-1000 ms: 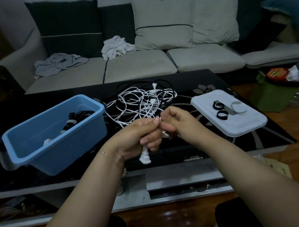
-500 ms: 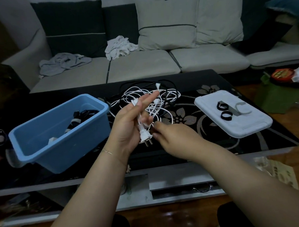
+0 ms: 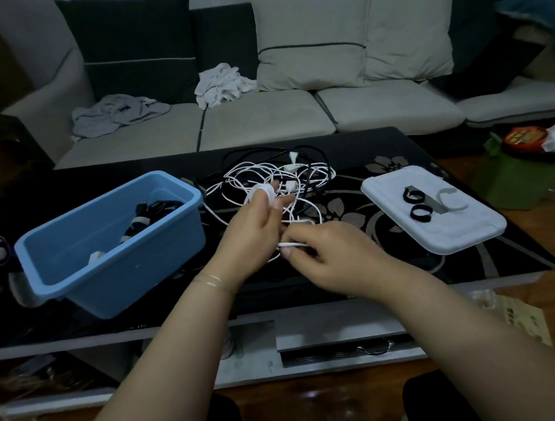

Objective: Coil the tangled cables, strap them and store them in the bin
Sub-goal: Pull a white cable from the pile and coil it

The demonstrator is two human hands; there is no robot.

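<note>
The table (image 3: 399, 268) carries the bin (image 3: 112, 249) at left and the tangle (image 3: 268, 182) just beyond both hands. The left hand (image 3: 255, 233) holds white turns wound round its fingers; the right hand (image 3: 329, 255) pinches the cord (image 3: 290, 244) — it runs leftward, toward the coil. The plug is hidden; the tangle's strands are hard to separate.

sofa (image 3: 266, 125) | grey cloth (image 3: 119, 112), white cloth (image 3: 221, 84) on seat | pale cushion (image 3: 310, 43) | green box (image 3: 516, 174) on floor
</note>
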